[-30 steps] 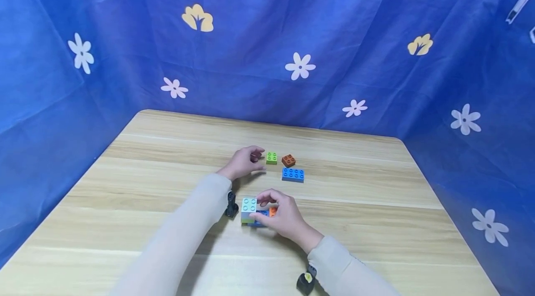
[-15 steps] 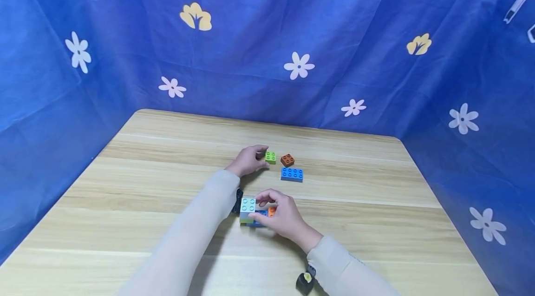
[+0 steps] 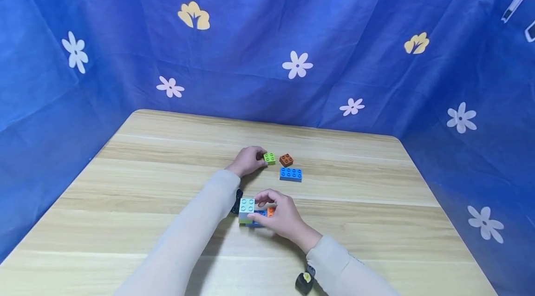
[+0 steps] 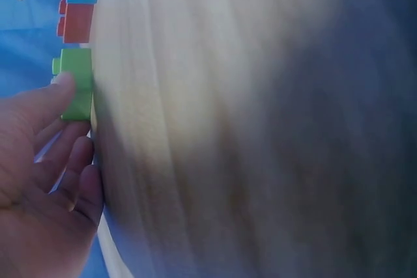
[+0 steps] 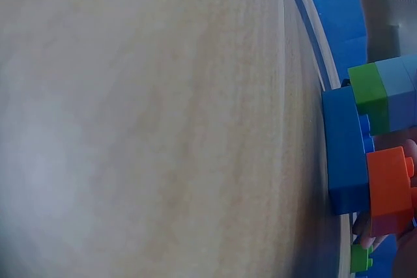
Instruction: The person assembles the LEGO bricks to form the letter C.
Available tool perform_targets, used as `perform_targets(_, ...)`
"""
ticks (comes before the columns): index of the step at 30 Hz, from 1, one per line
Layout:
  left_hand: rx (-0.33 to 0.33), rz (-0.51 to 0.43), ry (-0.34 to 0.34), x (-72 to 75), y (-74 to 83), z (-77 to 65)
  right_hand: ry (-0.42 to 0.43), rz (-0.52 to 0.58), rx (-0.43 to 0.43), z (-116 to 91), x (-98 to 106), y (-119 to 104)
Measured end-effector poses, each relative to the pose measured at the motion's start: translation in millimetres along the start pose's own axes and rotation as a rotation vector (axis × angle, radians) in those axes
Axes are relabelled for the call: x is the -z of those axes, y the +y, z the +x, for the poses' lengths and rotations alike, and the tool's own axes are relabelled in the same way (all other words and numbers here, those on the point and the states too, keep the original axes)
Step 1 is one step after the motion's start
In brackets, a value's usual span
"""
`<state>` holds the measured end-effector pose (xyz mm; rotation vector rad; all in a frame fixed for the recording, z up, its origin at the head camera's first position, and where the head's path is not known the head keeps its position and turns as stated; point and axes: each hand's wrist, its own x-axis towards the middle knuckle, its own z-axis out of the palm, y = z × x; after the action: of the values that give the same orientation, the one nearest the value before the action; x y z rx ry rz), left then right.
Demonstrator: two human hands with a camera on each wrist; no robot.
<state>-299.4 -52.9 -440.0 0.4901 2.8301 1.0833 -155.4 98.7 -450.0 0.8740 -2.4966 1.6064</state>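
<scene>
My left hand (image 3: 247, 160) pinches a lime green 2x2 toy building brick (image 3: 269, 158) on the table; in the left wrist view the thumb lies against the green brick (image 4: 77, 83). Nearer to me, my right hand (image 3: 281, 214) holds a small build of bricks, thumb in front and fingers behind. That build has a long blue brick (image 5: 345, 151) at its base. A green brick (image 5: 369, 97) topped by light blue (image 3: 247, 207) stands on one end, an orange brick (image 5: 389, 190) on the other. The hand hides part of the build.
A brown-orange 2x2 brick (image 3: 286, 160) lies just right of the lime one, and a blue 2x4 brick (image 3: 290, 174) sits in front of it. The wooden table (image 3: 368, 203) is enclosed by blue patterned cloth (image 3: 251, 54).
My left hand has moved right to the lime green brick and taken hold of it; the brick has turned slightly. The right hand and its build stay nearly still.
</scene>
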Motion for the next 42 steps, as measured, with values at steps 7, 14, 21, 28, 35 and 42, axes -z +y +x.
perform_targets(7,-0.027,-0.049,-0.023,4.2,-5.6,-2.9,-0.001,0.005,-0.015,0,0,-13)
perform_targets(14,-0.105,-0.068,-0.056,11.6,-12.4,-6.9,0.003,-0.009,0.003,-1,9,-39)
perform_targets(21,-0.168,-0.145,-0.055,26.3,-11.7,-21.2,0.002,-0.008,-0.002,-1,9,-42)
perform_targets(28,-0.251,-0.187,-0.008,42.7,-11.6,-37.6,-0.005,-0.008,-0.01,-2,9,-42)
perform_targets(35,-0.322,-0.206,0.008,56.7,-9.0,-54.1,-0.006,-0.011,-0.024,-2,8,-44)
perform_targets(42,-0.365,-0.267,0.027,64.0,-3.0,-74.1,-0.012,-0.017,-0.029,-2,8,-45)
